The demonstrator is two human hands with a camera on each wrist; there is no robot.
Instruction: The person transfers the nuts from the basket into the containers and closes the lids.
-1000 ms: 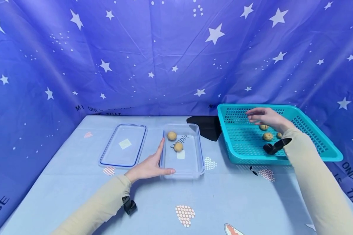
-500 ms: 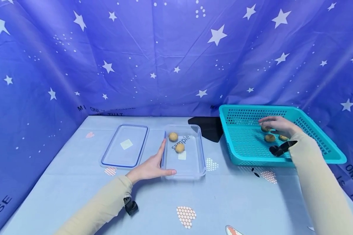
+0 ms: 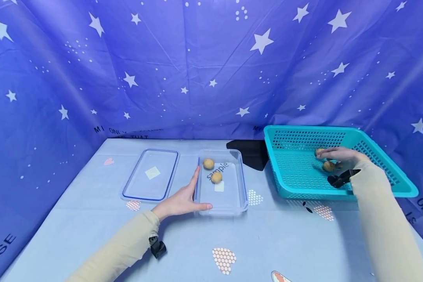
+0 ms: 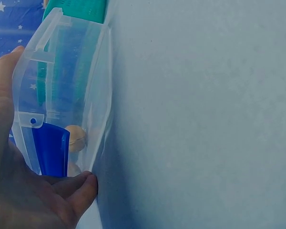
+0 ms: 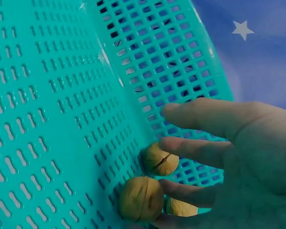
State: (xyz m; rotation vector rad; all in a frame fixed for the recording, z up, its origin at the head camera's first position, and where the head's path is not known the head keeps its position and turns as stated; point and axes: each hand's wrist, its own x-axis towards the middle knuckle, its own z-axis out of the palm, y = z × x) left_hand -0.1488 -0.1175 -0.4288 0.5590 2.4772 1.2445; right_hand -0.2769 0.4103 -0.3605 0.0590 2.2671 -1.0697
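A clear plastic container point(image 3: 232, 196) stands mid-table with two walnuts point(image 3: 208, 163) point(image 3: 216, 177) inside. My left hand point(image 3: 192, 194) rests against its near left corner, fingers straight along the side and thumb along the front edge; the left wrist view shows the hand point(image 4: 33, 200) at the container wall point(image 4: 62, 95) with a walnut point(image 4: 75, 138) behind it. My right hand point(image 3: 338, 156) reaches into the teal basket point(image 3: 303, 131). Its spread fingers point(image 5: 200, 152) lie over three walnuts point(image 5: 159, 160) point(image 5: 140, 198) point(image 5: 181, 208) by the basket wall, touching them without a clear grip.
The container's blue-rimmed lid point(image 3: 151, 174) lies flat to the left of it. A black patch point(image 3: 248, 153) sits on the table behind, between container and basket. A blue starry cloth point(image 3: 211, 70) hangs round the back and sides. The light blue tablecloth point(image 3: 268, 235) covers the front.
My right hand has come down and to the right inside the basket, onto the walnuts. The left hand has stayed at the container.
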